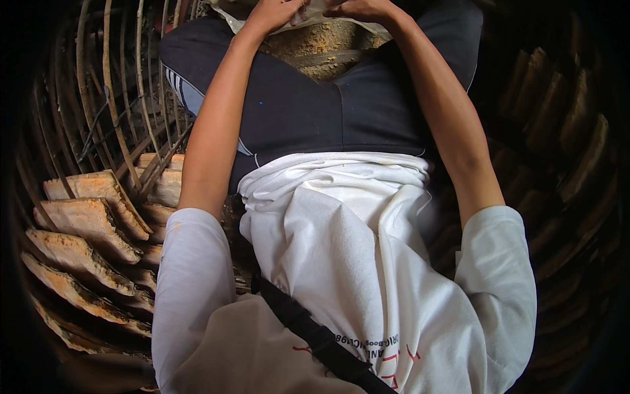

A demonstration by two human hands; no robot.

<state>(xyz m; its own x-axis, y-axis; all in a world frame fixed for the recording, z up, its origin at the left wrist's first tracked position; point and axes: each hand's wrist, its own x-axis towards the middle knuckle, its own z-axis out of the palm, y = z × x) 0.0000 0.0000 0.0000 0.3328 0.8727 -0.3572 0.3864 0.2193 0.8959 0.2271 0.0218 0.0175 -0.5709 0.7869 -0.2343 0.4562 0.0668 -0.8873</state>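
My left hand (279, 13) and my right hand (364, 8) are close together at the top edge, which cuts both off. Beneath them a pale, thin, translucent sheet (228, 14), perhaps plastic, spreads between my knees. The left fingers are bent inward, with a small dark shape by their tips. On the right, the fingers are drawn together and point toward the left hand. Whatever is between the fingertips is too small and cropped to name. Below the sheet shows a rough, yellow-brown crumbly surface (321, 43).
Flat, rough-edged slabs (85, 220), apparently wood or bark, lie in overlapping rows at my left. Thin upright sticks (108, 79) stand behind them, close to my left knee. More slabs (551, 111) lean in shadow at my right. My dark trousers (295, 111) span the middle.
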